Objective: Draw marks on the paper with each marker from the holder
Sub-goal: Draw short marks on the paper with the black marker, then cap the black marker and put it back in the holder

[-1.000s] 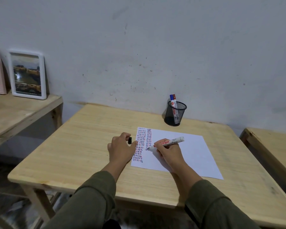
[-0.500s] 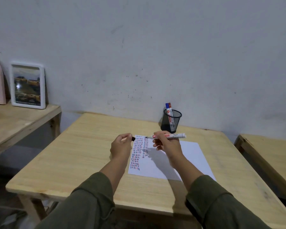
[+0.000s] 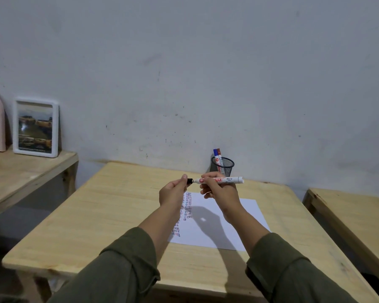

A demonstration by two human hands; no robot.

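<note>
Pale wooden table (image 3: 118, 215), white sheet of paper (image 3: 245, 215) lying flat right of centre with rows of short marks along its left edge, black mesh holder (image 3: 223, 165) with markers standing at far edge near the wall

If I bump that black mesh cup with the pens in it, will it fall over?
Probably it could tip. The mesh pen holder looks thin and light, and its two markers stick up well above the rim, leaning to one side. It stands near the wall, which might catch it.

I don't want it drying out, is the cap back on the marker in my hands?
Seemingly on or just going on: the black cap, pinched by the left hand, meets the marker held in the right hand; full seating unclear.
</note>
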